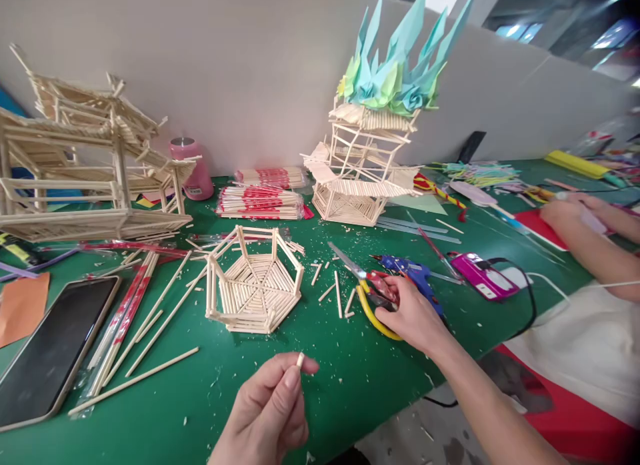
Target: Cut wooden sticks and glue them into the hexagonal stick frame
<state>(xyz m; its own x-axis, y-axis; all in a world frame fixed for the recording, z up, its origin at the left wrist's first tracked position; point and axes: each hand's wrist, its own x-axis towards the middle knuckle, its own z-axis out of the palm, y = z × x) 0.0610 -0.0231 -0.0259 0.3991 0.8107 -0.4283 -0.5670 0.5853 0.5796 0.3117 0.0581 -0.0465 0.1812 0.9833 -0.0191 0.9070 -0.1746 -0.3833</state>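
Near the front of the table, my left hand [273, 408] pinches a short piece of wooden stick [300, 360] between thumb and finger. My right hand [413, 312] is closed at the handles of a pair of scissors [353, 262], whose blades point to the back left. A yellow curved handle [375, 318] shows beside its fingers. Just behind the scissors is a blue glue gun [417, 272]. Left of them stands an open, many-sided stick frame [260, 285] with short posts and a top rail. Short cut sticks [338, 294] lie between frame and scissors.
A stick house [115, 165] stands at left, a stick tower [370, 152] topped with paper leaves behind. Stick bundles [263, 202], a pink bottle [193, 172], a phone [60, 345], long sticks [165, 325] and a purple device [485, 276] surround the work. Another person's hands [575, 215] are at right.
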